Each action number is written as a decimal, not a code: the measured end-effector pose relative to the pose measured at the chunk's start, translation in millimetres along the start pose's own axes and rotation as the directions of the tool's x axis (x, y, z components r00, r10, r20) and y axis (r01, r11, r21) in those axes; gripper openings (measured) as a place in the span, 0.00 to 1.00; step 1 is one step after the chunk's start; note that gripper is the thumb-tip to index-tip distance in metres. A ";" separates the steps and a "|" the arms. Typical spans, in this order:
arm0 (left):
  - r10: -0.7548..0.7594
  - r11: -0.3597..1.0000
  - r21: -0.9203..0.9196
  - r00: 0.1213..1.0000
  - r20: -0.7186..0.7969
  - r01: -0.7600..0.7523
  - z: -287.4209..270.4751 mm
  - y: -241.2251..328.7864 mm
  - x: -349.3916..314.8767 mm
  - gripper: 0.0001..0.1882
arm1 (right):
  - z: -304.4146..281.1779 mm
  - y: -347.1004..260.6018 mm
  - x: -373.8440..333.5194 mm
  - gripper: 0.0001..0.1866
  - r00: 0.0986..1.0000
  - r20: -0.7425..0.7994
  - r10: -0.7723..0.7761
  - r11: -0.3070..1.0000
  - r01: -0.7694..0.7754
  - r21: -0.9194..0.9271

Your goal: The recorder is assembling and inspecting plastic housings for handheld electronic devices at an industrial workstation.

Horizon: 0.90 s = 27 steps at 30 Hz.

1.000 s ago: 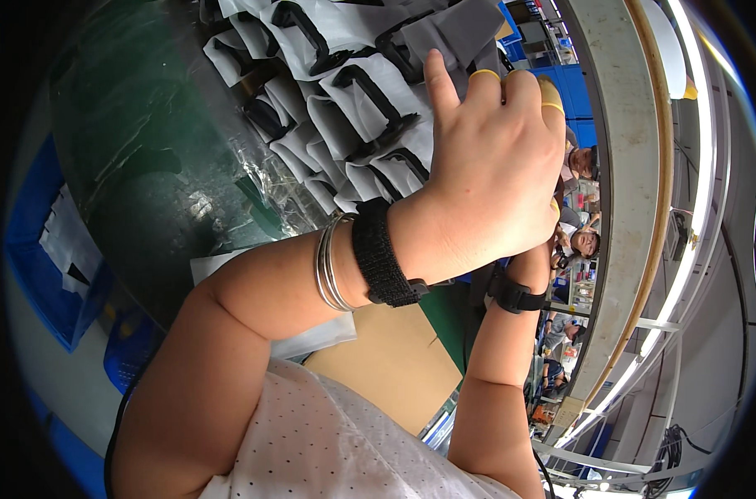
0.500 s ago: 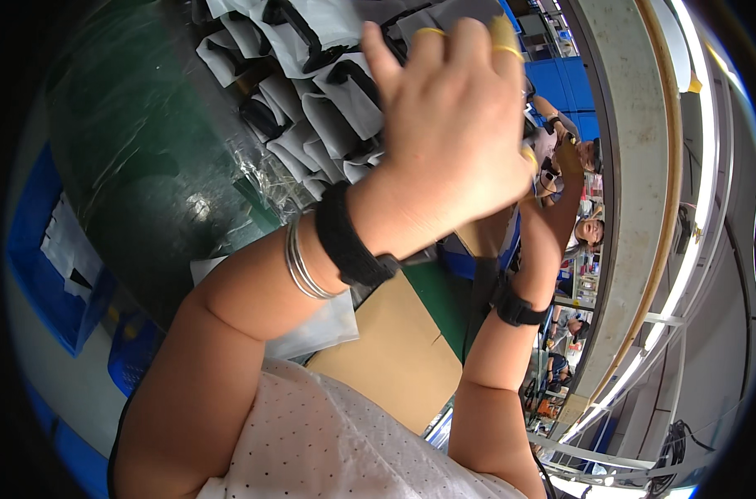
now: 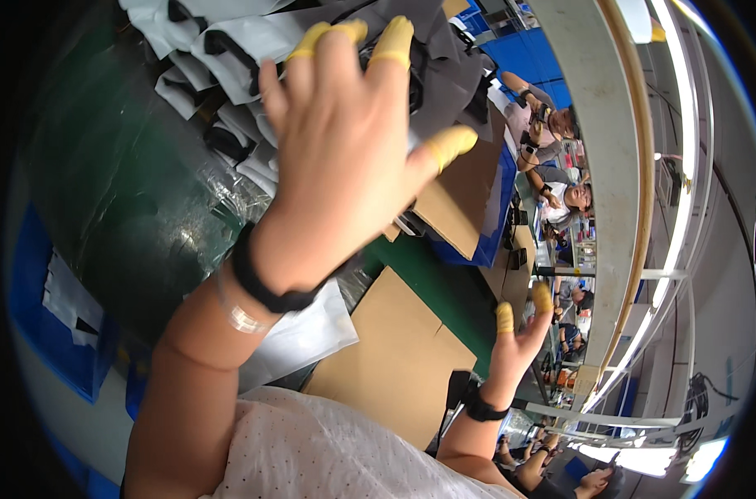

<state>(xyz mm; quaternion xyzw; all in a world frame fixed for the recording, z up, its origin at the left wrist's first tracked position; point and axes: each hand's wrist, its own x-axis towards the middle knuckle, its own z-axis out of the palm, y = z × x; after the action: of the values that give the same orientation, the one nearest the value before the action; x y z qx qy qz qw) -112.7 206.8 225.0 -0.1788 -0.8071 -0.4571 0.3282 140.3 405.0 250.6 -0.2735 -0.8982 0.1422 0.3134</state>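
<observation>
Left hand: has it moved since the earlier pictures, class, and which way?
Yes, to the left. The left hand, earlier above and right of the middle of the brown cardboard sheet, now appears above and left of it.

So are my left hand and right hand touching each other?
Apart. The head view shows a wide gap: the left hand is spread at upper left, the right hand at lower right, with green surface visible between them.

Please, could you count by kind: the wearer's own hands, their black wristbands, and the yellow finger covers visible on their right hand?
Hands: 2, left hand and right hand
Black wristbands: 2
Yellow finger covers on the right hand: 2
Total: 6
</observation>
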 end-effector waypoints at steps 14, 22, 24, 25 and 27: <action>0.168 0.933 -0.011 0.408 0.897 -0.361 -67.6 -93.2 -265.6 0.42 | 63.8 73.9 -279.2 0.42 0.852 0.492 0.179 0.806 0.159 -0.570; 0.299 0.854 -0.127 0.277 0.913 -0.504 -71.7 -106.8 -254.6 0.42 | 66.0 67.7 -280.6 0.44 0.824 0.468 0.320 0.920 -0.153 -0.360; 0.308 0.849 -0.144 0.256 0.916 -0.508 -71.4 -109.8 -252.6 0.42 | 63.7 67.1 -277.9 0.44 0.831 0.456 0.317 0.919 -0.152 -0.363; 0.312 0.859 -0.162 0.247 0.917 -0.486 -72.0 -110.6 -251.6 0.43 | 60.5 66.7 -276.2 0.43 0.836 0.456 0.306 0.931 -0.162 -0.327; 0.334 0.844 -0.185 0.225 0.915 -0.503 -68.9 -110.4 -251.8 0.43 | 49.6 67.6 -272.8 0.43 0.826 0.475 0.303 0.940 -0.176 -0.293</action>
<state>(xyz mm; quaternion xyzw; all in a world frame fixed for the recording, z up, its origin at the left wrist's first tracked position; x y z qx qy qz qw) 29.0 93.5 7.2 -0.5881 -0.7993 -0.1071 -0.0612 314.1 297.2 51.6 -0.3722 -0.9175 0.1401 0.0075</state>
